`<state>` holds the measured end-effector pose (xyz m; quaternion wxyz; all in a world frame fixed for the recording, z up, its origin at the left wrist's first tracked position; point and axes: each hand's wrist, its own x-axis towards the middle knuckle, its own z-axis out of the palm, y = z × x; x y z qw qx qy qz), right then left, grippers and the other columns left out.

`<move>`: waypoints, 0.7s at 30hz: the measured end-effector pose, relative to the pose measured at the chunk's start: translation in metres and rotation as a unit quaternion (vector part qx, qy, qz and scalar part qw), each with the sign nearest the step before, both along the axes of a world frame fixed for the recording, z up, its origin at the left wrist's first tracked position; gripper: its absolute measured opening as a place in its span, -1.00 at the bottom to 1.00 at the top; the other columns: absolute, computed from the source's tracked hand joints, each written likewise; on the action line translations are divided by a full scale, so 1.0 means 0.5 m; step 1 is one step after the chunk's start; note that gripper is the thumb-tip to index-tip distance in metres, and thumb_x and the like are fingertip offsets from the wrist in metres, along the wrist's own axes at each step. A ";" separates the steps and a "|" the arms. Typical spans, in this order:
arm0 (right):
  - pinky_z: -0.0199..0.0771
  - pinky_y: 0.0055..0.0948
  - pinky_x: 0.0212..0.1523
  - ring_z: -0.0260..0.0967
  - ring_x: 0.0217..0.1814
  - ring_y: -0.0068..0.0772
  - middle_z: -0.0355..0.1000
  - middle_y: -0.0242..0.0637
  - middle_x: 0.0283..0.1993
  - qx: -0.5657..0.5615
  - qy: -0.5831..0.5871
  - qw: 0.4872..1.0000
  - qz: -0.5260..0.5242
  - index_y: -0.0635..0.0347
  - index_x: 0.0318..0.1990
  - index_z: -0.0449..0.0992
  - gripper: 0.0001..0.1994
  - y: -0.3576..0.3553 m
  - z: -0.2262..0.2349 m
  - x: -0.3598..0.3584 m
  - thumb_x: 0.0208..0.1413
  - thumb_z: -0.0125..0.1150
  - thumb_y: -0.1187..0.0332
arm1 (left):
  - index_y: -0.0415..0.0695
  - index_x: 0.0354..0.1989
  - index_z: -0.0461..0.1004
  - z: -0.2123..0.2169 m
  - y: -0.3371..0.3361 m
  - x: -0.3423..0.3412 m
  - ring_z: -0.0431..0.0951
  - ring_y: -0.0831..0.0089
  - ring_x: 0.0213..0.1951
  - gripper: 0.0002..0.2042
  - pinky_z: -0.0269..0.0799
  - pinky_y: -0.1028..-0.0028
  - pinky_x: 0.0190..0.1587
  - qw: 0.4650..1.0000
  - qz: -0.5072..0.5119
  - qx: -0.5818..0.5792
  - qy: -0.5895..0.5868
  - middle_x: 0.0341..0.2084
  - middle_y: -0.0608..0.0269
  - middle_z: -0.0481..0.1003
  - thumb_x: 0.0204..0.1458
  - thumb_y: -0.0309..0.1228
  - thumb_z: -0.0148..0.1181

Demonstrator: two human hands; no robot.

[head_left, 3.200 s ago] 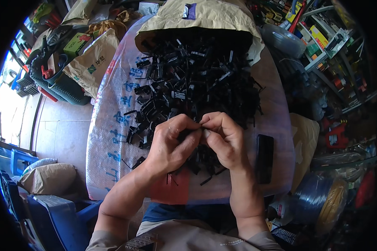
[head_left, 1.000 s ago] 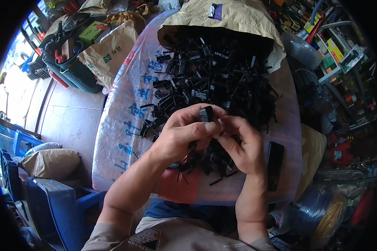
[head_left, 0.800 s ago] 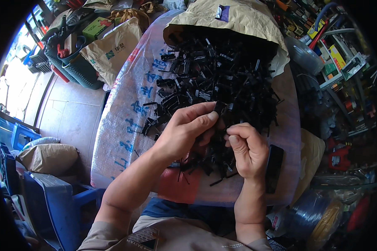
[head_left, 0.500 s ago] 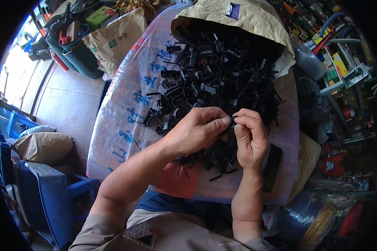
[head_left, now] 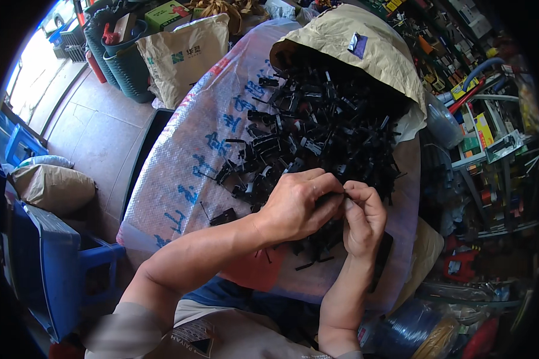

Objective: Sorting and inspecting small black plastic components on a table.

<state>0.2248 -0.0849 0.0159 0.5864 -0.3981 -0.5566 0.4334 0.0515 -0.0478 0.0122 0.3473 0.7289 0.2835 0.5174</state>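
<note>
Over the near side of a heap of black plastic parts (head_left: 308,143), my two hands meet fingertip to fingertip. My left hand (head_left: 299,203) is closed, its thumb and fingers curled together; what it grips is mostly hidden behind the fingers. Facing it, my right hand (head_left: 365,221) pinches a small black part (head_left: 346,194) between thumb and forefinger. Only a dark sliver of that part shows, so its exact kind cannot be told. The heap spills from an open brown paper sack (head_left: 371,42) onto a white woven plastic sheet (head_left: 167,173) with blue writing.
A red patch (head_left: 251,269) lies on the sheet below my left forearm. By my right wrist is a dark flat object (head_left: 382,257), partly covered. Blue plastic stools (head_left: 48,263) stand at left, a paper bag (head_left: 185,57) and baskets (head_left: 126,72) beyond. Cluttered shelves (head_left: 485,131) line the right.
The whole view has shifted slightly. My left fingers have bent further over the pinched spot, and my right fingers have drawn closer together. Both hands stay joined at the small part.
</note>
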 end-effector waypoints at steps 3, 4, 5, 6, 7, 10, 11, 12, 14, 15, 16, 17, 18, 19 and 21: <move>0.41 -0.61 -0.33 0.37 -0.35 -0.63 0.41 -0.25 -0.04 -0.001 0.028 1.000 -0.003 0.32 -0.21 0.45 -0.92 0.003 0.002 -0.014 0.15 0.12 0.57 | -0.22 -0.29 0.53 0.003 0.000 -0.002 0.59 0.19 -0.42 -0.87 0.48 0.39 -0.38 1.000 0.014 0.019 0.001 -0.46 0.11 0.50 -0.03 -0.53 0.26; 0.40 -0.61 -0.35 0.37 -0.36 -0.63 0.42 -0.24 -0.05 -0.005 0.047 0.999 -0.006 0.32 -0.22 0.46 -0.93 0.002 0.004 -0.020 0.15 0.12 0.57 | -0.22 -0.29 0.53 0.004 0.000 -0.005 0.59 0.25 -0.41 -0.87 0.49 0.42 -0.38 0.999 0.018 0.028 0.007 -0.46 0.12 0.51 -0.02 -0.52 0.26; 0.39 -0.61 -0.37 0.36 -0.39 -0.64 0.45 -0.28 -0.12 -0.020 0.044 0.999 -0.020 0.31 -0.19 0.46 -0.91 0.003 0.006 -0.028 0.17 0.15 0.53 | -0.24 -0.28 0.53 0.008 0.007 -0.011 0.58 0.35 -0.41 -0.87 0.49 0.45 -0.35 0.999 -0.013 -0.021 -0.035 -0.45 0.18 0.52 0.00 -0.50 0.27; 0.39 -0.61 -0.37 0.36 -0.39 -0.64 0.45 -0.28 -0.12 -0.017 0.043 0.999 -0.020 0.31 -0.19 0.46 -0.91 0.006 0.014 -0.025 0.17 0.15 0.53 | -0.25 -0.27 0.53 0.013 0.015 -0.019 0.57 0.45 -0.40 -0.87 0.48 0.49 -0.33 0.994 -0.046 -0.070 -0.077 -0.45 0.24 0.53 0.02 -0.48 0.27; 0.39 -0.61 -0.37 0.36 -0.40 -0.64 0.45 -0.30 -0.16 -0.049 -0.004 0.999 -0.011 0.31 -0.16 0.45 -0.89 0.011 0.025 -0.020 0.18 0.17 0.50 | -0.26 -0.27 0.54 0.021 0.017 -0.028 0.53 0.58 -0.36 -0.87 0.48 0.54 -0.27 0.951 -0.103 -0.246 -0.156 -0.44 0.36 0.52 0.05 -0.48 0.28; 0.37 -0.67 -0.42 0.36 -0.42 -0.66 0.46 -0.37 -0.34 -0.060 -0.159 0.983 -0.074 0.32 0.06 0.43 -0.71 0.058 0.066 -0.046 0.21 0.19 0.42 | -0.19 -0.28 0.51 0.005 0.068 -0.072 0.39 0.62 -0.52 -0.86 0.27 0.59 -0.49 0.869 -0.123 -0.348 -0.329 -0.53 0.37 0.46 0.11 -0.38 0.20; 0.37 -0.62 -0.44 0.34 -0.48 -0.64 0.45 -0.36 -0.43 -0.046 -0.233 0.967 -0.088 0.37 0.12 0.38 -0.63 0.085 0.076 -0.047 0.21 0.20 0.41 | -0.15 -0.32 0.46 0.000 0.075 -0.077 0.42 0.53 -0.51 -0.86 0.29 0.54 -0.50 0.805 -0.172 -0.391 -0.412 -0.55 0.36 0.41 0.13 -0.34 0.17; 0.37 -0.55 -0.46 0.32 -0.53 -0.60 0.43 -0.28 -0.51 -0.019 -0.324 0.941 -0.098 0.41 0.14 0.35 -0.58 0.120 0.071 -0.040 0.19 0.22 0.38 | -0.13 -0.34 0.44 0.016 0.069 -0.070 0.42 0.50 -0.51 -0.86 0.28 0.54 -0.51 0.775 -0.152 -0.426 -0.441 -0.54 0.35 0.40 0.13 -0.33 0.17; 0.45 -0.22 -0.39 0.48 -0.44 -0.03 0.48 -0.05 -0.46 0.016 -0.465 0.877 -0.118 0.25 0.01 0.46 -0.70 0.168 0.073 -0.061 0.17 0.18 0.34 | -0.10 -0.37 0.41 0.023 0.070 -0.072 0.47 0.42 -0.48 -0.85 0.33 0.50 -0.52 0.729 -0.138 -0.469 -0.478 -0.48 0.30 0.43 0.12 -0.32 0.20; 0.45 -0.16 -0.36 0.47 -0.39 0.05 0.48 -0.04 -0.45 0.046 -0.485 0.865 -0.119 0.24 -0.10 0.48 -0.78 0.186 0.060 -0.056 0.16 0.17 0.34 | -0.10 -0.37 0.41 0.017 0.072 -0.068 0.47 0.42 -0.48 -0.85 0.33 0.50 -0.52 0.730 -0.147 -0.467 -0.478 -0.48 0.30 0.43 0.12 -0.32 0.20; 0.45 -0.10 -0.34 0.47 -0.35 0.12 0.49 -0.02 -0.43 0.075 -0.505 0.851 -0.119 0.23 -0.21 0.50 -0.84 0.195 0.053 -0.046 0.16 0.16 0.34 | -0.11 -0.37 0.41 0.012 0.074 -0.063 0.51 0.39 -0.46 -0.85 0.37 0.49 -0.51 0.743 -0.153 -0.465 -0.456 -0.47 0.28 0.45 0.11 -0.33 0.20; 0.44 -0.15 -0.36 0.47 -0.35 0.09 0.49 -0.02 -0.44 0.067 -0.476 0.870 -0.107 0.24 -0.35 0.47 -0.88 0.186 0.060 -0.052 0.15 0.18 0.38 | -0.12 -0.38 0.41 0.004 0.078 -0.067 0.54 0.37 -0.44 -0.84 0.41 0.48 -0.51 0.756 -0.148 -0.464 -0.438 -0.45 0.25 0.47 0.11 -0.33 0.21; 0.44 -0.18 -0.39 0.48 -0.35 0.07 0.48 -0.02 -0.45 0.057 -0.467 0.876 -0.108 0.25 -0.35 0.47 -0.89 0.171 0.062 -0.054 0.14 0.19 0.40 | -0.16 -0.38 0.42 -0.001 0.079 -0.076 0.58 0.34 -0.41 -0.86 0.46 0.49 -0.49 0.764 -0.135 -0.472 -0.417 -0.40 0.21 0.51 0.10 -0.37 0.20; 0.44 -0.21 -0.41 0.49 -0.35 0.06 0.48 -0.03 -0.45 0.046 -0.459 0.881 -0.108 0.26 -0.34 0.47 -0.91 0.155 0.065 -0.051 0.13 0.20 0.43 | -0.18 -0.36 0.44 -0.002 0.082 -0.080 0.57 0.37 -0.42 -0.87 0.45 0.51 -0.49 0.793 -0.118 -0.463 -0.377 -0.39 0.19 0.51 0.09 -0.39 0.20; 0.39 -0.35 -0.49 0.43 -0.52 -0.18 0.43 -0.11 -0.50 0.107 -0.443 0.882 -0.118 0.30 -0.35 0.43 -0.93 0.109 0.075 -0.047 0.14 0.19 0.51 | -0.26 -0.26 0.49 0.014 0.070 -0.075 0.54 0.47 -0.45 -0.83 0.43 0.56 -0.50 0.850 -0.077 -0.437 -0.285 -0.38 0.18 0.53 0.08 -0.40 0.22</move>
